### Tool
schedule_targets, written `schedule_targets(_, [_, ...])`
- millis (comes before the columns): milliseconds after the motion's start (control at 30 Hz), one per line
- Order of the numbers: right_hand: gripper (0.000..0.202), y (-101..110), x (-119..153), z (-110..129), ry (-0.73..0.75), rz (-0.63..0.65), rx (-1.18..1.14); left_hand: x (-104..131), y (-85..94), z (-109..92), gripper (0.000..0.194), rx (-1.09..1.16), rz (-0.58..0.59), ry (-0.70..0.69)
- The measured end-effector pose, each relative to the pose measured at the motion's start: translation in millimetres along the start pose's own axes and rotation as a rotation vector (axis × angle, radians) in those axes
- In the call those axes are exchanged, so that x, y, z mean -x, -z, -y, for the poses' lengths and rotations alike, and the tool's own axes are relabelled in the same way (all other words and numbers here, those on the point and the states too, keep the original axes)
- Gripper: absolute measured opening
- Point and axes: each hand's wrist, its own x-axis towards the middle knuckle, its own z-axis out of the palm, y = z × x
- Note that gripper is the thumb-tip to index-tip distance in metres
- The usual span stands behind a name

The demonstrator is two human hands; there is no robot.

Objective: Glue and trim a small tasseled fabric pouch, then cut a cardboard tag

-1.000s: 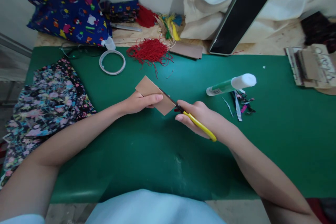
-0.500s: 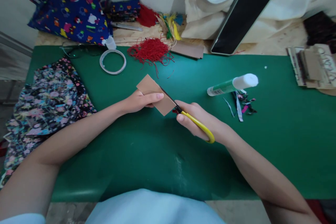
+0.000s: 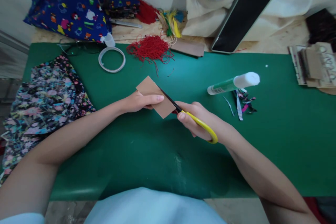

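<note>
A small piece of brown cardboard [image 3: 163, 109] is pinched in my left hand [image 3: 143, 101], thumb on top and fingers beneath. My right hand [image 3: 198, 120] grips the scissors [image 3: 201, 123] by their yellow handles. Their dark blades lie along the cardboard's upper right edge, one of them partly hidden by it. Both hands are above the green table mat [image 3: 147, 161]. To the right of my right hand, a glue stick [image 3: 225, 85] with a white cap lies beside some fabric scraps [image 3: 244, 103].
Floral fabric [image 3: 49, 98] lies at the left. Along the back are a blue patterned cloth [image 3: 70, 14], a tape roll [image 3: 112, 59], red threads [image 3: 151, 49], folded cardboard [image 3: 187, 47] and a leaning tablet [image 3: 249, 14]. Cardboard pieces [image 3: 312, 64] are stacked at the far right.
The scissors and my right hand have shifted slightly right. The cardboard has tilted a little in my left hand. The view has moved slightly.
</note>
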Motion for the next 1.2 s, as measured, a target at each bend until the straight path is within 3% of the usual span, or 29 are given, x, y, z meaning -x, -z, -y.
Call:
schedule_targets(333, [0.061, -6, -1, 2, -0.016, -0.061, -0.139, -3, -0.5, 0, 0.055, 0.064, 0.000, 0.032])
schedule_targets(433, [0.058, -6, -2, 1, -0.032, -0.056, -0.172, -5, -3.5, -4, 0.052, 0.180, -0.022, -0.042])
schedule_targets(600, [0.065, 0, -5, -3, 0.043, -0.086, -0.006, -9, -7.6, -11, 0.052, 0.350, -0.005, -0.164])
schedule_targets(867, [0.063, 8, 1, 5, 0.027, -0.020, 0.007, -9, -11.2, -12, 0.051, 0.265, -0.051, -0.171])
schedule_targets(1000, [0.066, 7, 3, 8, 0.033, 0.036, -0.075, -7, -9.5, -9, 0.048, 0.196, 0.011, -0.143])
schedule_targets(1200, [0.068, -3, 1, 4, 0.062, -0.029, -0.128, -7, -8.3, -6, 0.048, 0.159, -0.039, -0.088])
